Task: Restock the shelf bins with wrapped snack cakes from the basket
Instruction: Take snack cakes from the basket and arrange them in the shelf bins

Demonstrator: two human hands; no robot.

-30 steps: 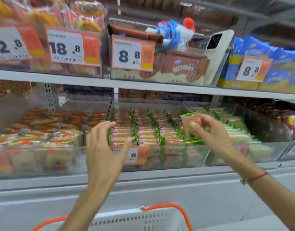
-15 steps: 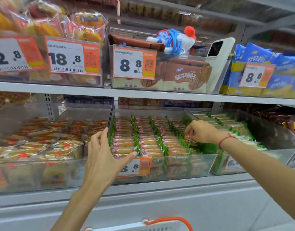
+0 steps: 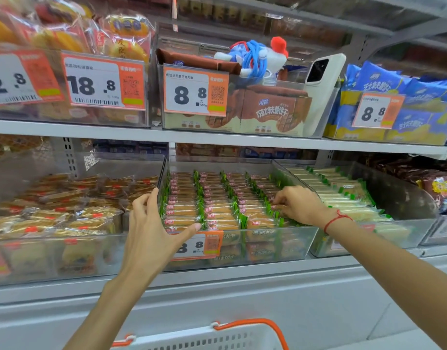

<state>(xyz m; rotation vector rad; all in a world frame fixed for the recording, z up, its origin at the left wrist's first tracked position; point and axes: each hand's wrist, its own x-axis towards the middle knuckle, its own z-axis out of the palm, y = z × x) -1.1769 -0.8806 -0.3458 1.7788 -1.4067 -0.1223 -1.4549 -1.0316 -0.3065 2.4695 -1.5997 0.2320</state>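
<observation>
1. Clear plastic forms the middle bin (image 3: 280,238) on the lower shelf, in the centre of the frame, and the wrapped snack cakes (image 3: 217,213) stand inside it in tight rows, on edge, with green wrapper ends showing between the rows.

2. At the left centre of the frame, the left hand (image 3: 151,231) holds the left front corner of this bin: the fingers lie up along the side wall and the thumb reaches across the front rim, beside the orange price tag (image 3: 199,245). It seems to steady the bin.

3. At the right centre, the right hand (image 3: 297,204) has its fingers curled down into the right-most row and pinches or presses a cake there. I cannot tell if it really grips one cake or only pushes it into place, because the fingertips are partly hidden among the wrappers.

4. At the bottom edge of the frame, the white basket (image 3: 217,339) with an orange handle is only partly visible; its content does not show.

5. My judgement on handling: each cake looks light and soft, and the thin film is glossy, so probably slippery and easy to crush. I would take a cake by its two flat sides, or by the crimped wrapper end, with gentle fingers, and slide it in on edge so the row stays straight.

6. The bin already looks almost full.
</observation>
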